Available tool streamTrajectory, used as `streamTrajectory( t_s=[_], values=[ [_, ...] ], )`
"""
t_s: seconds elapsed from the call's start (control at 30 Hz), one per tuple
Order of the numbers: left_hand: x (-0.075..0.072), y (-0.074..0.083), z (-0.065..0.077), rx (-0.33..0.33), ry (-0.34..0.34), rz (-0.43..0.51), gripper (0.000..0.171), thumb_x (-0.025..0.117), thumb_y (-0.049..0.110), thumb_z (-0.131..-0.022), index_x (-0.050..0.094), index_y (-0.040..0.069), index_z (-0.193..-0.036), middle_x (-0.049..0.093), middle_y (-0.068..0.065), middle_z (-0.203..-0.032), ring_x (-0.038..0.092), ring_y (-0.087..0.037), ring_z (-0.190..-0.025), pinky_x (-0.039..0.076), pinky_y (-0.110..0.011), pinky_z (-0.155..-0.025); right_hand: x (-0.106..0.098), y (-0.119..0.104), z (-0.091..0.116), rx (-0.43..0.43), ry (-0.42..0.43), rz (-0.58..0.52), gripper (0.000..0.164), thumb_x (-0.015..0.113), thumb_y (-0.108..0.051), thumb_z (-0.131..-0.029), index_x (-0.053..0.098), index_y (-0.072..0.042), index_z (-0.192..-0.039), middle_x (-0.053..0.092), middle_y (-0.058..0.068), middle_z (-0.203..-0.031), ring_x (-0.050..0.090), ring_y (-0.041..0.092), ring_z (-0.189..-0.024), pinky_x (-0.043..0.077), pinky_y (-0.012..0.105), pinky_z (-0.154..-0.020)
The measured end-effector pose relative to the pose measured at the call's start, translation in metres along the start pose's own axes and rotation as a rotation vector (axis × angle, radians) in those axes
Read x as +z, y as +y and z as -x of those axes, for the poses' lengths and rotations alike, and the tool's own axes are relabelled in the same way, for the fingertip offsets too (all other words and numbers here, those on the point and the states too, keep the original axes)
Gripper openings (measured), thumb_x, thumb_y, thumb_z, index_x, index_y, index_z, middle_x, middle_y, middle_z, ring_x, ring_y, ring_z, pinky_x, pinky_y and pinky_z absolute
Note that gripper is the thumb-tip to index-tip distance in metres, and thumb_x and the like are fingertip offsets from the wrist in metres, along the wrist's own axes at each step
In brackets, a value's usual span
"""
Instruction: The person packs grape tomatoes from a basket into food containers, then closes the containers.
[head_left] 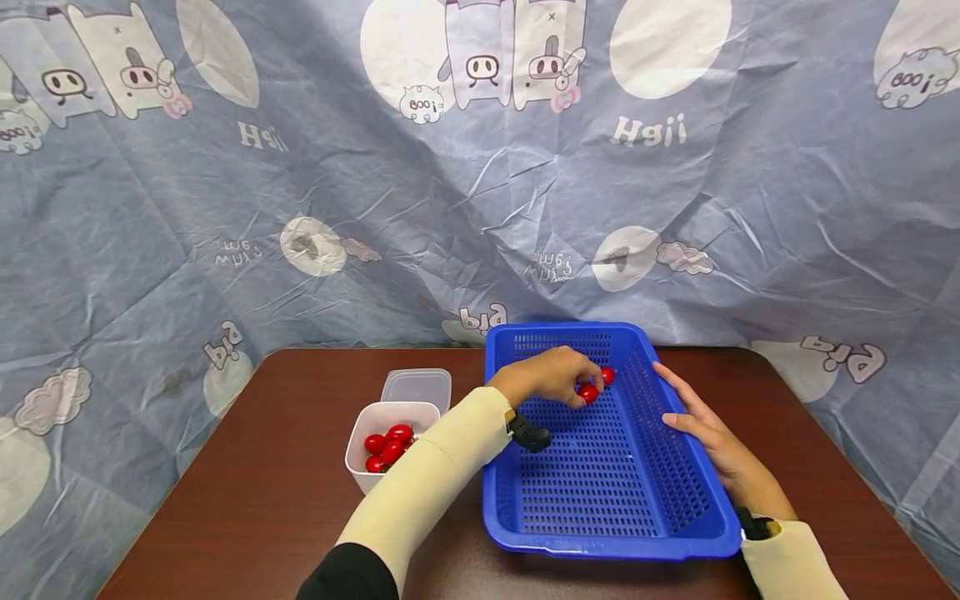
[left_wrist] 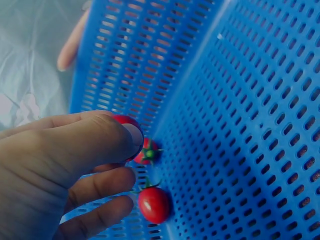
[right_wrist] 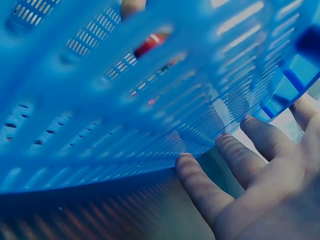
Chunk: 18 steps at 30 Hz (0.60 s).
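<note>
My left hand [head_left: 558, 373] reaches into a blue perforated plastic basket [head_left: 498, 525]. Between thumb and forefinger it pinches a red cherry tomato [left_wrist: 126, 120], mostly covered by the fingers. Just beyond the fingertips, one cherry tomato with a green stem [left_wrist: 154, 205] lies on the basket floor, and another tomato [left_wrist: 149, 154] lies near the side wall. My right hand [head_left: 723, 450] is at the basket's right side; its fairly straight fingertips touch the outer wall in the right wrist view. Its thumb lies at the rim in the head view.
Left of the basket stands a white plastic tub [head_left: 358, 442] holding several cherry tomatoes [head_left: 393, 451], partly hidden by the left sleeve. Its clear lid [head_left: 417, 386] lies behind it. The brown table [head_left: 247, 500] meets a patterned cloth backdrop [head_left: 420, 275].
</note>
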<state>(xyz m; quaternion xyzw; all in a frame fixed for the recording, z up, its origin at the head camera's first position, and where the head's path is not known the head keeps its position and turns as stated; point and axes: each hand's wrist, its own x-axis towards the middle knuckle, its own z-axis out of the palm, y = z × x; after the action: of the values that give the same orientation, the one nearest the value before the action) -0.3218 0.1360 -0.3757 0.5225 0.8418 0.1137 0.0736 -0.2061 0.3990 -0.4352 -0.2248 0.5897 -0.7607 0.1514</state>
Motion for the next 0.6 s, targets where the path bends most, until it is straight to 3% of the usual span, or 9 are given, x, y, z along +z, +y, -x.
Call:
streamTrajectory(
  t_s=[0.3,0.6],
  values=[
    [-0.025,0.011,0.027,0.036,0.061,-0.011,0.032,0.076,0.021,-0.081,0.069,0.024,-0.113,0.06,0.009,-0.095,0.052,-0.005,-0.076,0.04,-0.018,-0.075,0.0,0.0,0.0,0.035,0.003,-0.017,0.069,0.032,0.0,-0.1,0.0,-0.026,-0.156,0.006,0.019,-0.153,0.05,0.035,-0.123,0.044,0.063,-0.086],
    [-0.05,0.013,0.061,0.088,0.122,0.011,0.03,0.075,0.019,-0.083,0.069,0.024,-0.113,0.06,0.008,-0.1,0.055,-0.004,-0.074,0.042,-0.016,-0.073,0.0,0.001,-0.001,-0.005,-0.017,-0.021,0.069,0.03,0.002,-0.1,-0.001,-0.025,-0.156,0.005,0.017,-0.153,0.05,0.032,-0.123,0.046,0.061,-0.085]
  ],
)
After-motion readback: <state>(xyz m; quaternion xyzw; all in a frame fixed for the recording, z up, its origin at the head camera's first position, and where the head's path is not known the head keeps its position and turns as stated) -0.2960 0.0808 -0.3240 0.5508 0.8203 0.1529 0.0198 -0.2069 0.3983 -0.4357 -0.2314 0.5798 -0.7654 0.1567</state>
